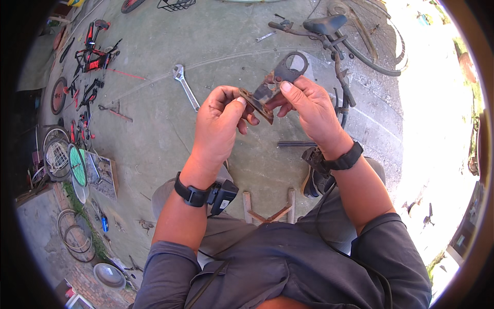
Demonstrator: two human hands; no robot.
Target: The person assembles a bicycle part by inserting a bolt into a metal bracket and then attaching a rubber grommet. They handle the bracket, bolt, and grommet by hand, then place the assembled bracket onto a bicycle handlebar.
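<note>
- Left hand (220, 121) and right hand (307, 105) meet mid-frame, both touching the metal bracket (272, 85) held between them; bracket's ring end sticks up beyond the right thumb.
- Adjustable wrench (185, 85) lies on the concrete floor (154, 144), beyond and left of the left hand.
- Bicycle saddle (325, 23) and wheel (368, 44) beyond the right hand, upper right.
- Small bicycle frames (92, 54) far left; loose wheels (67, 154) below them along the left edge.
- Wooden stool (270, 208) between the person's knees, under the hands.
- Shoe (314, 180) right of the stool, below the right wrist.
</note>
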